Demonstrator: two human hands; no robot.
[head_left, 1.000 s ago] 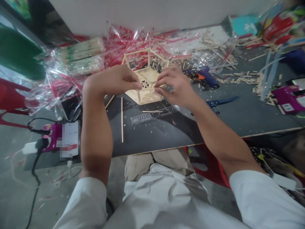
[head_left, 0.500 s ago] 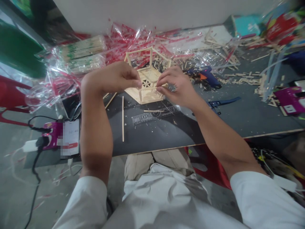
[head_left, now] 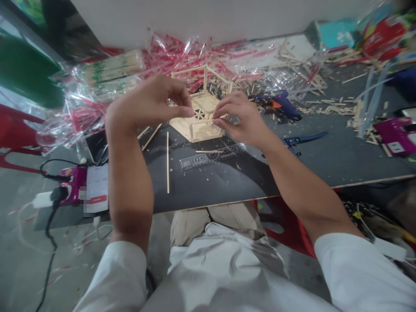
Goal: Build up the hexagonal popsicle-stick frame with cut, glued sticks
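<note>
A small frame glued up from thin wooden sticks [head_left: 182, 126] stands on the dark table, with a slatted base, upright posts and top rails. My right hand [head_left: 242, 118] is at its near right side, thumb and fingertips pinched on one end of a thin wooden stick [head_left: 203, 122] that runs level across the front. Over the front left post, my left hand [head_left: 165, 102] is closed, its thumb and forefinger together just above the stick's left end. Whatever lies between those fingertips is too small to make out.
A loose stick [head_left: 168, 162] and a clear ruler [head_left: 212, 157] lie in front of the frame. Blue pliers [head_left: 305, 139] and a blue glue gun [head_left: 286, 106] lie to the right. Plastic wrappers [head_left: 182, 54] and stick scraps cover the back. A phone [head_left: 97, 186] rests at the left.
My left hand has lifted slightly and shifted a little, its fingertips now just above the front left post. My right hand has stayed at the stick's right end.
</note>
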